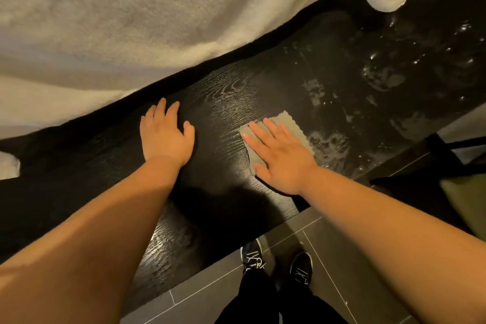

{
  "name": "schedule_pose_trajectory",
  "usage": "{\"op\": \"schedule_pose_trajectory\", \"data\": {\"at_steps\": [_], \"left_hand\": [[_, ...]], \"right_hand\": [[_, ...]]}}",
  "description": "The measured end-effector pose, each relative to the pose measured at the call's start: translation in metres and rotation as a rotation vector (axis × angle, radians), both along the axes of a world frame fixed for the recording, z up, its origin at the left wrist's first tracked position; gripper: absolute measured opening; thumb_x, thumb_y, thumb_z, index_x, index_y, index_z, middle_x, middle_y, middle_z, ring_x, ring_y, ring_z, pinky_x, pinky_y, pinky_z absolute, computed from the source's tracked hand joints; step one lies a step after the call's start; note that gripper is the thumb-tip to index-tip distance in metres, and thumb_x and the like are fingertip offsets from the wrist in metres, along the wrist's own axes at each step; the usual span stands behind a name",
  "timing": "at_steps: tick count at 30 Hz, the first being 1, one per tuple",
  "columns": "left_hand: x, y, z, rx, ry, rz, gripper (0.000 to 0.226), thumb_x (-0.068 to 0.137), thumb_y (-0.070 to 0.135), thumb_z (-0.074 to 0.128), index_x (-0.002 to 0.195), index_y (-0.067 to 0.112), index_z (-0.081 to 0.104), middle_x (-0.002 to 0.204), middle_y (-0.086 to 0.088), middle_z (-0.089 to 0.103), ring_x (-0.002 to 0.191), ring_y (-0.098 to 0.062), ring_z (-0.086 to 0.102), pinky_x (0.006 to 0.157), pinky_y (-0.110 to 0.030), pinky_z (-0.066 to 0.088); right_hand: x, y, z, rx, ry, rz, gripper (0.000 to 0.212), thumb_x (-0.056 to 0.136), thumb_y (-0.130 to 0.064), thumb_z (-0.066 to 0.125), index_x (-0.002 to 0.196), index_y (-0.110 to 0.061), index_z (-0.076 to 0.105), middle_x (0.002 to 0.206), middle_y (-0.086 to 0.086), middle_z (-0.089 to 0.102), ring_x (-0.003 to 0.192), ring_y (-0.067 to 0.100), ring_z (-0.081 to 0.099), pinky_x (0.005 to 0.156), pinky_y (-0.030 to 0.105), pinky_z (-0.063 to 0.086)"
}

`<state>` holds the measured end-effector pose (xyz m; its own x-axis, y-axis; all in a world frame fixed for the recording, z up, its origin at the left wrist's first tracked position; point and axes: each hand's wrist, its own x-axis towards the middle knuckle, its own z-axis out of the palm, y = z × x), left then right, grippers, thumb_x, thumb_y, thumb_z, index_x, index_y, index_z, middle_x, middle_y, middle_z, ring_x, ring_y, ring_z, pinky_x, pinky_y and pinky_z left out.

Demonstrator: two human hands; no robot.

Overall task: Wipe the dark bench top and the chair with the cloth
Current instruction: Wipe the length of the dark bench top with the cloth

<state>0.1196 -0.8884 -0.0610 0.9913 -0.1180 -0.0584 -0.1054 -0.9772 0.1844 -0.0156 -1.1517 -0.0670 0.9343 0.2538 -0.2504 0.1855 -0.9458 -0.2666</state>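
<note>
The dark wood-grain bench top runs diagonally from lower left to upper right. A small grey-green cloth lies flat on it near the middle. My right hand presses on the cloth with straight, spread fingers. My left hand rests flat on the bare bench to the left of the cloth. Wet streaks and droplets cover the bench to the right of the cloth. Part of a dark chair shows at the right edge, beside the bench.
White bedding hangs over the bench's far edge. Grey floor tiles lie below the near edge, with my dark shoes on them. An olive cushion or bag sits at the far right.
</note>
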Motion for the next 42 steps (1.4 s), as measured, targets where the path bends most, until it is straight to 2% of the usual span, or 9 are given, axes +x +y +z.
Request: {"op": "schedule_pose_trajectory", "data": {"at_steps": [4, 8, 15, 20, 24, 28, 32, 36, 42], "left_hand": [[-0.012, -0.005, 0.003, -0.030, 0.051, -0.059, 0.064, 0.101, 0.045, 0.053, 0.160, 0.023, 0.044, 0.172, -0.012, 0.028, 0.158, -0.037, 0.022, 0.130, -0.057, 0.015], [-0.060, -0.036, 0.002, 0.001, 0.084, -0.211, 0.071, 0.099, 0.052, 0.052, 0.162, 0.026, 0.037, 0.174, -0.009, 0.021, 0.160, -0.036, 0.014, 0.130, -0.059, 0.011], [-0.080, -0.048, -0.004, 0.046, 0.050, -0.216, 0.075, 0.099, 0.057, 0.043, 0.165, 0.025, 0.030, 0.176, -0.007, 0.016, 0.161, -0.034, 0.010, 0.130, -0.057, 0.011], [-0.082, -0.050, -0.004, 0.022, 0.047, -0.217, 0.074, 0.099, 0.055, 0.046, 0.165, 0.025, 0.030, 0.176, -0.007, 0.016, 0.162, -0.034, 0.010, 0.131, -0.057, 0.009], [-0.082, -0.050, -0.007, 0.018, 0.033, -0.236, 0.070, 0.100, 0.052, 0.047, 0.163, 0.025, 0.036, 0.174, -0.006, 0.022, 0.161, -0.031, 0.014, 0.130, -0.058, 0.009], [-0.084, -0.048, -0.006, -0.043, -0.011, -0.284, 0.060, 0.099, 0.044, 0.052, 0.155, 0.023, 0.051, 0.169, -0.007, 0.036, 0.157, -0.032, 0.026, 0.130, -0.057, 0.016], [-0.086, -0.049, -0.003, -0.050, -0.022, -0.334, 0.060, 0.097, 0.044, 0.046, 0.152, 0.022, 0.056, 0.166, -0.006, 0.042, 0.154, -0.031, 0.032, 0.129, -0.056, 0.020], [-0.090, -0.051, -0.003, -0.018, -0.028, -0.327, 0.055, 0.100, 0.038, 0.048, 0.153, 0.025, 0.055, 0.168, -0.002, 0.039, 0.157, -0.027, 0.030, 0.129, -0.059, 0.015], [-0.107, -0.074, -0.002, -0.011, 0.031, -0.177, 0.058, 0.104, 0.033, 0.048, 0.160, 0.023, 0.042, 0.174, -0.003, 0.026, 0.162, -0.026, 0.016, 0.129, -0.062, 0.010]], "right_hand": [[-0.001, -0.051, 0.000, -0.080, 0.006, -0.231, 0.075, 0.099, -0.058, 0.017, 0.168, -0.030, 0.006, 0.176, 0.001, 0.003, 0.162, 0.032, -0.005, 0.129, 0.057, 0.006], [-0.003, -0.035, 0.002, -0.080, 0.019, -0.538, 0.076, 0.098, -0.055, 0.009, 0.168, -0.026, -0.002, 0.176, 0.003, -0.007, 0.160, 0.035, -0.013, 0.129, 0.055, -0.004], [-0.045, -0.008, -0.010, -0.016, -0.063, -0.115, 0.072, 0.101, -0.052, 0.038, 0.167, -0.026, 0.023, 0.175, 0.003, 0.017, 0.161, 0.034, 0.007, 0.130, 0.053, 0.004], [-0.052, -0.065, -0.006, -0.081, -0.057, -0.348, 0.073, 0.102, -0.055, 0.025, 0.167, -0.023, 0.019, 0.174, 0.008, 0.018, 0.160, 0.038, 0.008, 0.129, 0.059, 0.010], [-0.052, -0.030, -0.007, -0.080, -0.057, -0.523, 0.074, 0.100, -0.051, 0.018, 0.168, -0.021, 0.015, 0.176, 0.008, 0.008, 0.161, 0.038, 0.000, 0.129, 0.055, 0.000], [-0.071, 0.019, -0.011, -0.038, -0.109, -0.351, 0.072, 0.102, -0.048, 0.035, 0.167, -0.023, 0.022, 0.175, 0.007, 0.016, 0.161, 0.038, 0.007, 0.129, 0.058, 0.008], [-0.086, -0.018, -0.015, -0.017, -0.116, -0.123, 0.071, 0.102, -0.052, 0.040, 0.167, -0.028, 0.024, 0.174, 0.001, 0.020, 0.161, 0.033, 0.009, 0.130, 0.053, 0.008], [-0.085, -0.079, -0.008, -0.096, -0.059, -0.360, 0.073, 0.103, -0.057, 0.025, 0.167, -0.024, 0.020, 0.174, 0.005, 0.017, 0.161, 0.036, 0.007, 0.127, 0.058, 0.017], [-0.088, -0.047, -0.001, -0.061, -0.043, -0.460, 0.072, 0.104, -0.052, 0.020, 0.169, -0.023, 0.012, 0.176, 0.006, 0.006, 0.161, 0.036, -0.003, 0.130, 0.055, 0.005]]}}
